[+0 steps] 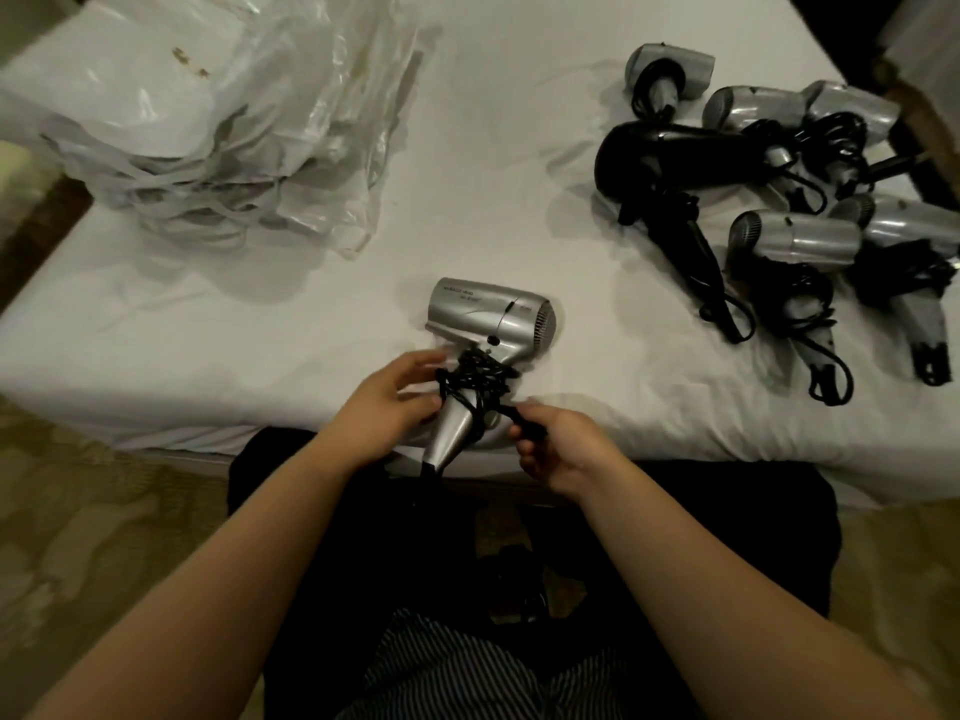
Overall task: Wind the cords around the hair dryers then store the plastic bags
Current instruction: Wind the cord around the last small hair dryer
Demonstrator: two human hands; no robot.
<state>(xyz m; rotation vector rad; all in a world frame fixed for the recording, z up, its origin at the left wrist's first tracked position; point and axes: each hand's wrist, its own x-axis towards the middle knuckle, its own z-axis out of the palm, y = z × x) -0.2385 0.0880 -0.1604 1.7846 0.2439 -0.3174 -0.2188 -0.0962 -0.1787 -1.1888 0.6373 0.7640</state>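
A silver hair dryer [491, 317] lies on its side at the near edge of a bed covered by a white sheet [467, 163], its barrel pointing left and its grille to the right. Its handle slants down toward the person and overhangs the mattress edge. A black cord [475, 374] is wrapped in several untidy loops around the upper part of the handle.

The left hand [392, 394] rests against the left side of the handle, fingers curled onto the cord loops and holding them there. The right hand [563, 444] sits just right of the handle, thumb and fingers pinching the dark free end of the cord; whether this end is the plug cannot be told.

Containers: a heap of clear and white plastic bags [218, 122] lies crumpled at the far left of the bed, well apart from the hands. The bags look flat and slack; what, if anything, is inside them cannot be told.

At the far right of the bed is a cluster of other hair dryers [789, 200], several silver and one black hair dryer [665, 163] among them, overlapping one another, with black cords bunched around or trailing beside their handles. A dark edge of furniture [930, 163] borders this cluster on the right.

Open sheet lies between the held dryer, the bags and the cluster. Patterned carpet [78, 511] shows on both sides of the person's dark and striped clothing [467, 678].
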